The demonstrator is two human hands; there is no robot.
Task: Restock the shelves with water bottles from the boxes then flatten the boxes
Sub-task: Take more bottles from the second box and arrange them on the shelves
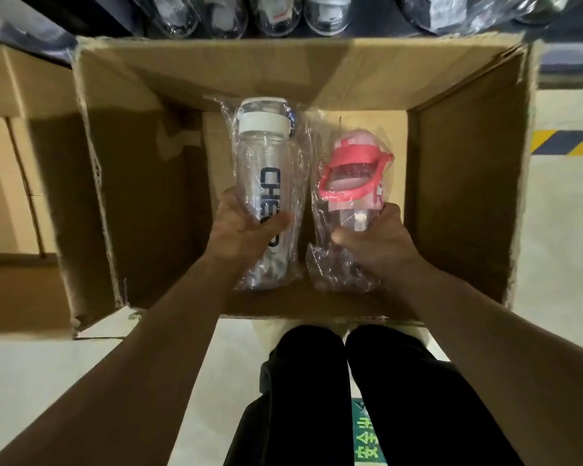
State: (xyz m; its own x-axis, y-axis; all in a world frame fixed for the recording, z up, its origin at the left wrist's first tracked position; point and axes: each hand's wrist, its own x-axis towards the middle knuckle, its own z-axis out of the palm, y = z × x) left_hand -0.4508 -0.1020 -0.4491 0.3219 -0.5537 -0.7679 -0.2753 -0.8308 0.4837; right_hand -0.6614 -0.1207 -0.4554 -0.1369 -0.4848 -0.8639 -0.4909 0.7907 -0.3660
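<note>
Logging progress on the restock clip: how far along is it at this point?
Done: wrapped bottles already line the shelf. In hand: left hand grips a clear white-lidded bottle, right hand a pink-lidded bottle, over the open cardboard box; no other bottle shows inside. Left: shelve both, then flatten this box and the second box beside it.

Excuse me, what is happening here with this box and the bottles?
A person stands over an open cardboard box on the floor. The left hand grips a clear bottle with a white lid, and the right hand grips a bottle with a pink lid. Both bottles are wrapped in plastic. More wrapped bottles lie on the shelf beyond the box.
</note>
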